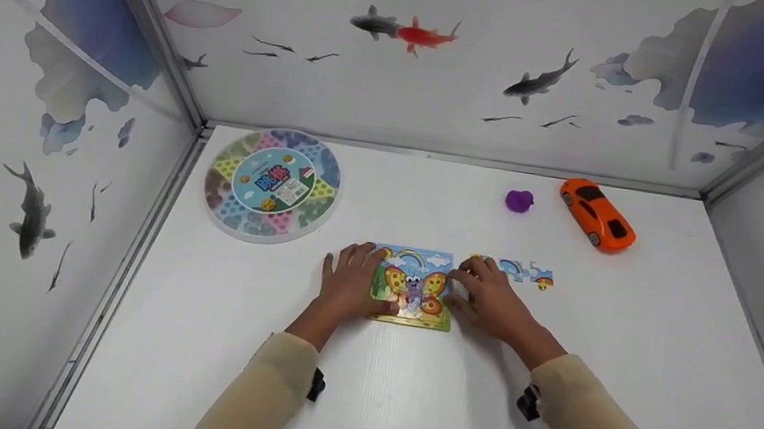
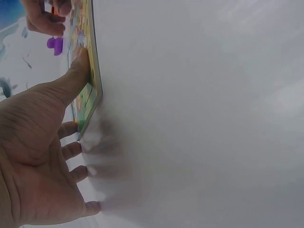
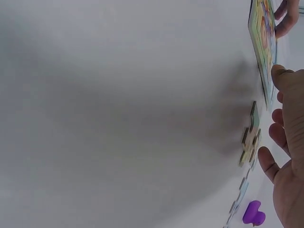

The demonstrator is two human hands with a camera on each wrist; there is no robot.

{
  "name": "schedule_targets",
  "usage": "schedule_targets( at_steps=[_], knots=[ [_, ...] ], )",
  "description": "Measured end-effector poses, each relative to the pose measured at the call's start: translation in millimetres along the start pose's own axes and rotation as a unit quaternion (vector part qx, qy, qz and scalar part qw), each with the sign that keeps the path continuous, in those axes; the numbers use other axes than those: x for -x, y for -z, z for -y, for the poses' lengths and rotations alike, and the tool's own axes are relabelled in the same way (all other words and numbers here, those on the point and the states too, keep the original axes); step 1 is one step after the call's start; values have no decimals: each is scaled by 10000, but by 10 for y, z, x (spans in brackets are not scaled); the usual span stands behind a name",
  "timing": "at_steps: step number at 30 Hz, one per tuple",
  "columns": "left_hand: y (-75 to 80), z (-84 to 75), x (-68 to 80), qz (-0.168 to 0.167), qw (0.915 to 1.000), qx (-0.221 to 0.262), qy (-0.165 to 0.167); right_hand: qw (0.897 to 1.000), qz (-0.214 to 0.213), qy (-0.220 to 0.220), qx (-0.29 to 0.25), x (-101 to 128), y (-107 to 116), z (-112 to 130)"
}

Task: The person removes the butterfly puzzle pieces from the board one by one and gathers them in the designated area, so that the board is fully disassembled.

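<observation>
In the head view, a butterfly puzzle board (image 1: 413, 288) is seen just below the centre of the frame, flat on the white table (image 1: 403, 404). It is flanked by both hands, apparently so that it is kept from sliding. The left hand (image 1: 350, 284) is laid at the board's left edge with fingers spread and fairly straight, the thumb reaching onto the picture. The right hand (image 1: 491, 300) is set at the right edge, fingers bent down over a spot beside the board; whether a piece is pinched under them cannot be told here. A short row of loose puzzle pieces (image 1: 526, 271) is laid just right of that hand, within easy reach. Toward the upper right a purple toy (image 1: 519, 200) and an orange toy car (image 1: 596, 214) are placed well apart from the board, and a round game box (image 1: 273, 183) is found at upper left.

In the left wrist view, the thumb (image 2: 76, 71) is pressed on the board's face, the other fingers resting straight on the table beside it: an open, steadying hand.

In the right wrist view, the fingers (image 3: 280, 137) are held loosely curved above the loose pieces at lower right, nothing clearly gripped.
</observation>
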State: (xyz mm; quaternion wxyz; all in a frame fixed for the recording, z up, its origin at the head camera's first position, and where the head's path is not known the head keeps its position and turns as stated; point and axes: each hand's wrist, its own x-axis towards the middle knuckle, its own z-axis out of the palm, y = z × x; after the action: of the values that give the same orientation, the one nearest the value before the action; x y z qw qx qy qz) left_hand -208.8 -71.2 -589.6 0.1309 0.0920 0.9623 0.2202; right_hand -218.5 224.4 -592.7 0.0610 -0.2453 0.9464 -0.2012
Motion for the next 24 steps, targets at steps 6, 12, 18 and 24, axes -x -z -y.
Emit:
schedule_targets(
  at_steps=[6,12,18,24],
  knots=[
    [15,-12,18,24,10000,-42,7,9994,-59,278,192,-142,-118,199],
    [16,-17,19,46,10000,-81,20,9978,-82,618,243,-251,-234,332],
    [8,-17,2,51,9997,-221,52,9973,68,690,256,-322,-267,445],
    [-2,0,-14,69,9995,-313,84,9974,153,664,253,-362,-271,509]
  ],
)
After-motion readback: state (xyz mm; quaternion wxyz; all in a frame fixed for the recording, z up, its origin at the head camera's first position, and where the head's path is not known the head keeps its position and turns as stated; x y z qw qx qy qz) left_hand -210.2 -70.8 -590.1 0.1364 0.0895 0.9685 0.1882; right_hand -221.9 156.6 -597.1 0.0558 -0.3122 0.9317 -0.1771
